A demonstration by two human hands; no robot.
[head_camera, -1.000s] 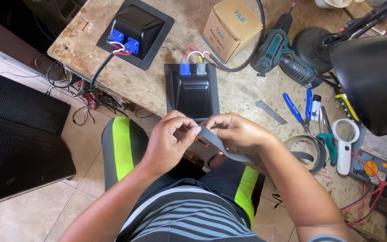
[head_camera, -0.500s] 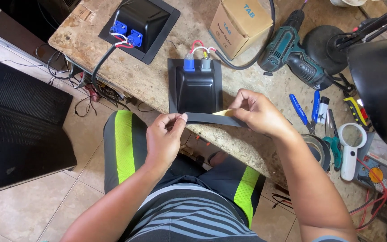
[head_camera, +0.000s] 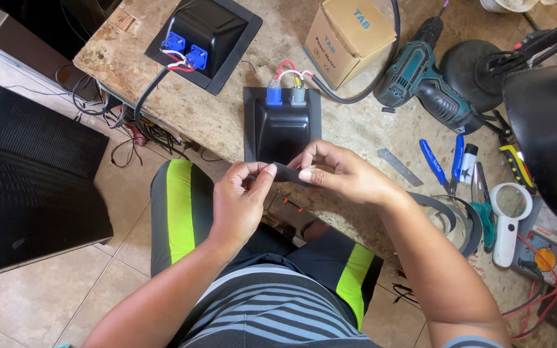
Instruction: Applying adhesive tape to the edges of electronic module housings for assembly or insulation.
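Observation:
My left hand [head_camera: 243, 196] and my right hand [head_camera: 340, 173] both pinch a short dark strip of tape [head_camera: 285, 173], stretched between them just below a black plastic terminal plate [head_camera: 282, 129]. That plate lies at the front edge of the worn workbench [head_camera: 227, 116] and carries a blue and a grey connector with red, white and yellow wires. The strip trails back under my right wrist to a roll of black tape [head_camera: 459, 222] on the bench. A second black terminal plate [head_camera: 204, 38] with blue connectors lies at the far left.
A cardboard box [head_camera: 346, 38], a teal cordless drill [head_camera: 420, 80], blue-handled tools [head_camera: 436, 161], a white magnifier [head_camera: 507, 219] and a black lamp shade [head_camera: 549, 135] crowd the bench's right side. A black speaker cabinet [head_camera: 27, 187] stands on the tiled floor at left. Cables hang below the bench.
My hands have come closer together, so the pulled-out strip between them is shorter than half a second ago. They sit lower, just under the near plate.

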